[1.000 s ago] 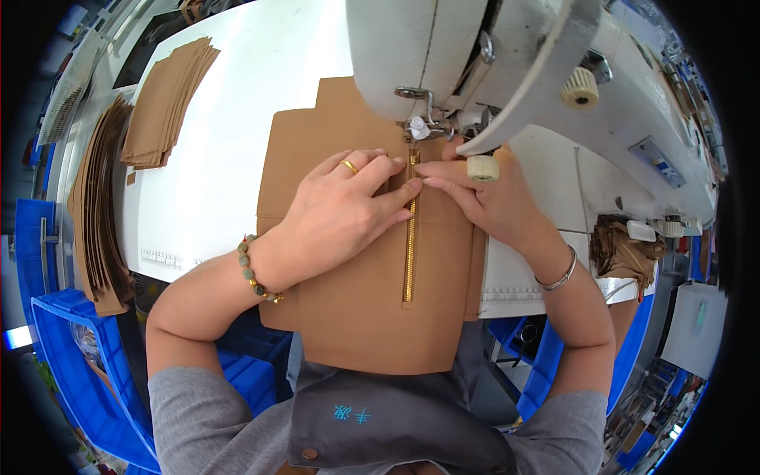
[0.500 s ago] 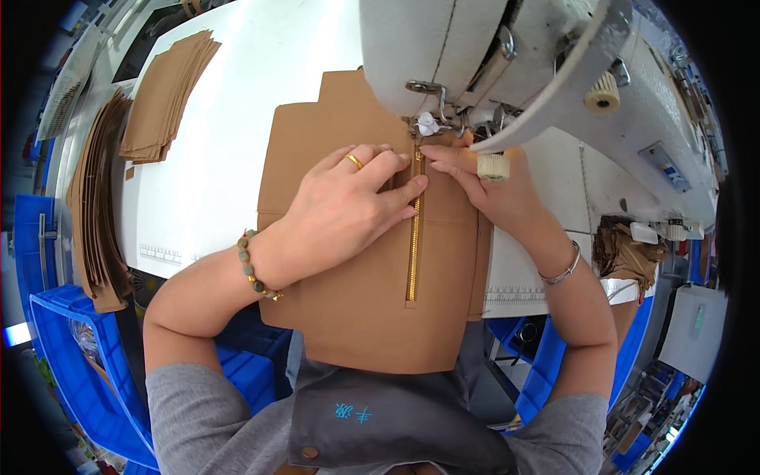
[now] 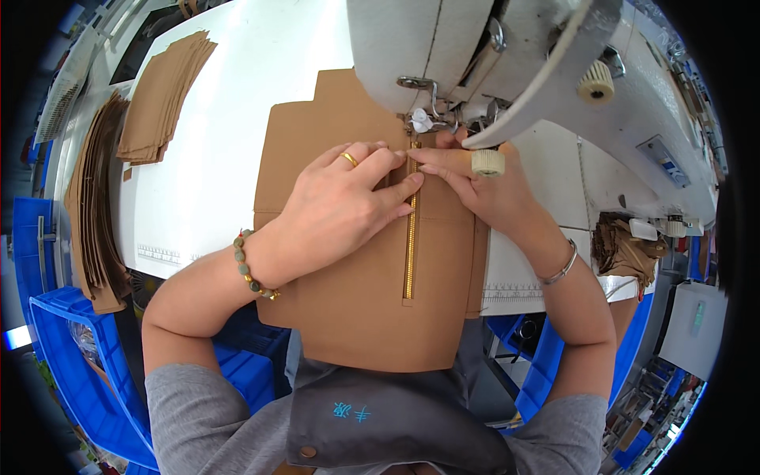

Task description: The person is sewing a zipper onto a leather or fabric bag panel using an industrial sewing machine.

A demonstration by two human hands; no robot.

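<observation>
A flat brown panel (image 3: 356,317) with cut-out corners lies under the sewing machine's needle and presser area (image 3: 431,123), a small white piece attached there. A gold zipper (image 3: 409,261) runs lengthwise in the panel toward the needle. My left hand (image 3: 340,210) rests on the panel left of the zipper, fingers slightly bent and apart, tips by the zipper's upper part. My right hand (image 3: 491,194) lies to the right, index finger and thumb touching near the zipper's top, just below the presser area. Its other fingers are partly hidden by the machine.
Two stacks of brown pieces (image 3: 162,99) (image 3: 99,206) lie at the left on the white worktable (image 3: 237,79). Blue bins (image 3: 79,301) stand below left and right. The white machine head (image 3: 404,47) overhangs from the upper right; crumpled brown scraps (image 3: 617,245) sit at its right.
The panel, zipper and both hands have shifted slightly away from me, toward the machine. My fingers stay on the panel beside the zipper.
</observation>
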